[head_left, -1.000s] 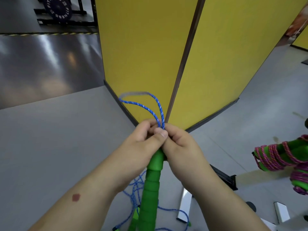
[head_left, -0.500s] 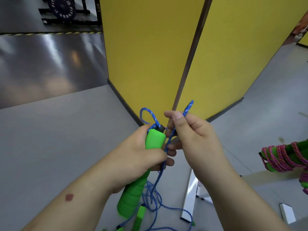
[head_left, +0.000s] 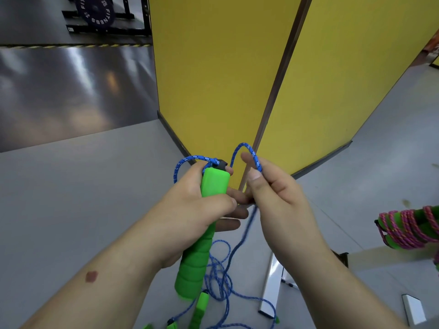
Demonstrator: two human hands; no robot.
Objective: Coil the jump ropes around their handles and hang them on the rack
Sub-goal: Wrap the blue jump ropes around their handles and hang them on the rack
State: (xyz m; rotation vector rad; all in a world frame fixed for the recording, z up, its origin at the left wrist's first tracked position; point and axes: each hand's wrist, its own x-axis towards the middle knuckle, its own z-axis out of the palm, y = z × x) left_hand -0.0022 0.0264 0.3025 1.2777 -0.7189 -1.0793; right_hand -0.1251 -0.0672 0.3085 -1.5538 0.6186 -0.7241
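Observation:
My left hand [head_left: 197,210] grips a green foam jump-rope handle [head_left: 202,236] held upright in front of me. A blue speckled rope [head_left: 190,160] leaves the handle's black top cap. My right hand [head_left: 275,200] pinches a loop of that rope between thumb and fingers, just right of the handle top. The rest of the blue rope [head_left: 221,279] trails down to a loose heap on the floor, where a second green handle [head_left: 200,309] lies. At the right edge, green handles wrapped in pink rope [head_left: 408,229] hang in the air.
A yellow folding partition [head_left: 213,79] stands right ahead, its corner close to my hands. White metal feet [head_left: 270,288] of a stand lie on the grey floor at lower right. A weight plate on a black rack [head_left: 97,13] is far at top left.
My hands have come apart: the left one now grips the handle and tilts it, while the right one has drawn a loop of blue rope out to the right.

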